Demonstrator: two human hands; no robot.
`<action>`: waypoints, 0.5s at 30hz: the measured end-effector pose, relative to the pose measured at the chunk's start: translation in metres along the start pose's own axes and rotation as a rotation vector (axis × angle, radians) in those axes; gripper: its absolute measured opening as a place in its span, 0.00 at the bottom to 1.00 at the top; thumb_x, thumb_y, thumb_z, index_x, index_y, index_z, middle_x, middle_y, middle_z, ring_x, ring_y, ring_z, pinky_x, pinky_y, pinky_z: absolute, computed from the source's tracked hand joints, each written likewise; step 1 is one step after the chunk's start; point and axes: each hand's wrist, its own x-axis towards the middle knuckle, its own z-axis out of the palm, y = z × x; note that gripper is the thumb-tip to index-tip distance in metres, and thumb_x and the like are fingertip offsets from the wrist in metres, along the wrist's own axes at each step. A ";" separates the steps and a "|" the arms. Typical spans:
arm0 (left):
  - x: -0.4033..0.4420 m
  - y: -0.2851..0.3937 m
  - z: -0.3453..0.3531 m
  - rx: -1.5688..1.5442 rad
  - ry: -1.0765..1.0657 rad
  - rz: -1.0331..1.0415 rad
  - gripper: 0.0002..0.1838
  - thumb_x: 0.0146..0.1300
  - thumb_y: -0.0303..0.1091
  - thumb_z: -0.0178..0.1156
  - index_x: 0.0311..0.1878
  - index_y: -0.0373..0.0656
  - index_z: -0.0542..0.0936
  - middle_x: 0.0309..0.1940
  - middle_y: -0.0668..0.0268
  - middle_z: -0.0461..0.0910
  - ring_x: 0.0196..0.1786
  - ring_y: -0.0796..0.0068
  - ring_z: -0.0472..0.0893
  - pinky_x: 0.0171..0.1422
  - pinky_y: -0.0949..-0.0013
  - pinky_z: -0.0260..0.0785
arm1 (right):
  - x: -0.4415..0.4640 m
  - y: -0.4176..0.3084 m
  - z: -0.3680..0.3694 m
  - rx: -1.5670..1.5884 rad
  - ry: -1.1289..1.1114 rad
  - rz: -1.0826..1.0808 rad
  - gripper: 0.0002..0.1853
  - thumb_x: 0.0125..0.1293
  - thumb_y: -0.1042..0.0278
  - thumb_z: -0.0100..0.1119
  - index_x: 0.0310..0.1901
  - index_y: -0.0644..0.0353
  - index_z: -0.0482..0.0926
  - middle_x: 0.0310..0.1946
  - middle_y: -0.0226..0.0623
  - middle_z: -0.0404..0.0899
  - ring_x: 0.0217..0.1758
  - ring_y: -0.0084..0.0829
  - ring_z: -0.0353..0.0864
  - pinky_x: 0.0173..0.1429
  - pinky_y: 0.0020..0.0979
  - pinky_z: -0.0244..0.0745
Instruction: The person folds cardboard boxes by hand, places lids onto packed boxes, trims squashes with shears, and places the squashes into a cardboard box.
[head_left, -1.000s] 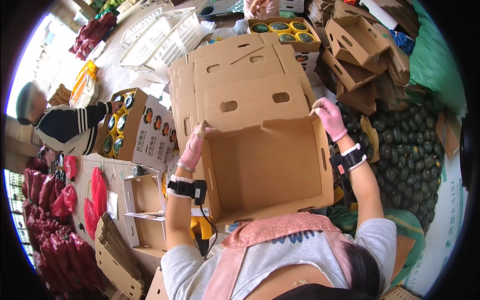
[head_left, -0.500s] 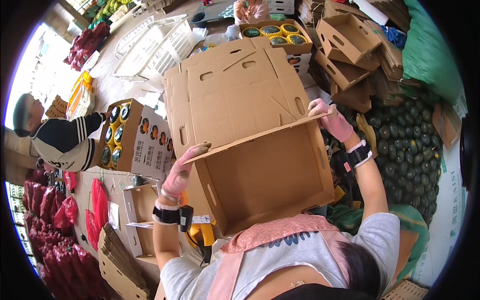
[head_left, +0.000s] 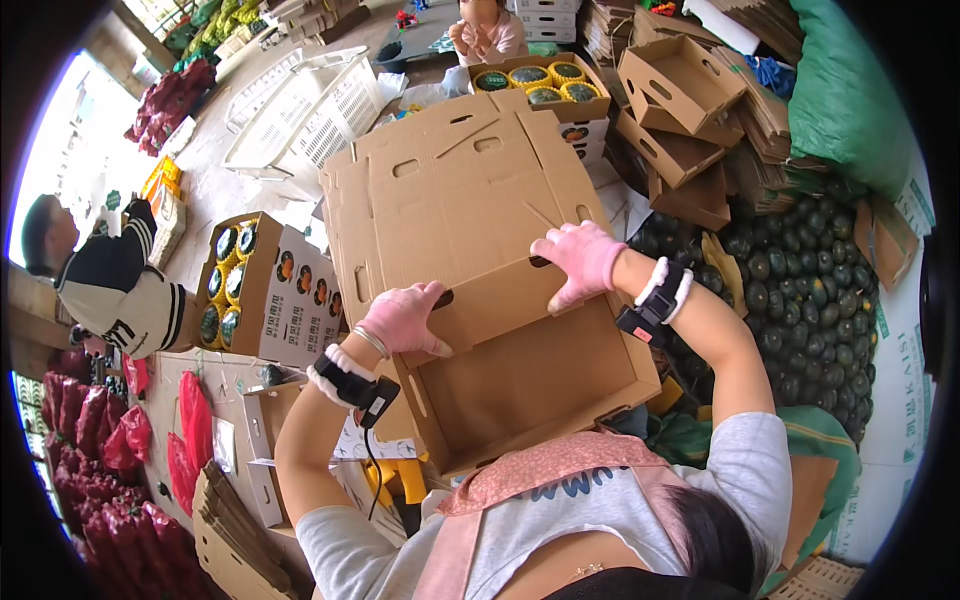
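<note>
Far left, one person (head_left: 110, 285) in a dark-and-white jacket beside a printed box (head_left: 240, 285), six dark green fruits in yellow nets in it, four orange pictures on its white side. Below that, dark red sacks (head_left: 95, 430), a pile, too many to count, and bright red bags (head_left: 192, 430) right of them. Folded cardboard flats (head_left: 235, 530) lean low at left, one pale box (head_left: 262, 450) above. White plastic crate (head_left: 310, 110) further up. My left hand (head_left: 405, 320), pink glove, is half wide, thumb apart from fingers, laid over the left end of the flap (head_left: 490, 312) by a cutout; can't tell how hard it presses. One open cardboard tray (head_left: 525, 385) is right in front of my chest, flap folded over its far side, hiding some of the inside. Flat cardboard (head_left: 460, 200) lies just beyond it, taking up the middle; layer count unclear. Past that, second box (head_left: 600, 105) with five netted fruits visible, and a second person (head_left: 495, 40) behind it. My right hand (head_left: 582, 262), also pink-gloved, is spread wide on the flap's right part, fingers near another cutout, thumb lower down. One black-and-white strap on each wrist. Right side: at least three open brown boxes (head_left: 680, 85) stacked askew, a heap of dark green fruits (head_left: 800, 290), uncountable, one green sack (head_left: 850, 100) above.
</note>
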 end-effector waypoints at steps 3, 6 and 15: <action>0.012 0.000 0.005 0.084 -0.021 -0.063 0.36 0.46 0.55 0.68 0.51 0.41 0.67 0.37 0.55 0.79 0.43 0.55 0.80 0.44 0.58 0.72 | 0.013 -0.003 0.009 -0.066 0.020 0.044 0.34 0.46 0.40 0.67 0.49 0.55 0.71 0.42 0.40 0.77 0.48 0.39 0.78 0.49 0.38 0.74; 0.015 0.002 0.006 0.109 -0.011 -0.104 0.29 0.50 0.52 0.65 0.47 0.42 0.67 0.35 0.57 0.80 0.41 0.57 0.81 0.43 0.58 0.72 | 0.019 0.004 0.023 -0.160 0.084 -0.036 0.28 0.49 0.46 0.68 0.46 0.56 0.72 0.38 0.38 0.78 0.44 0.37 0.80 0.43 0.36 0.77; 0.018 0.017 0.003 0.188 -0.058 -0.164 0.28 0.53 0.50 0.63 0.48 0.41 0.66 0.31 0.59 0.81 0.37 0.58 0.82 0.40 0.59 0.74 | 0.021 0.004 0.029 -0.233 0.148 -0.046 0.12 0.55 0.66 0.58 0.40 0.57 0.72 0.32 0.41 0.80 0.39 0.38 0.82 0.37 0.37 0.78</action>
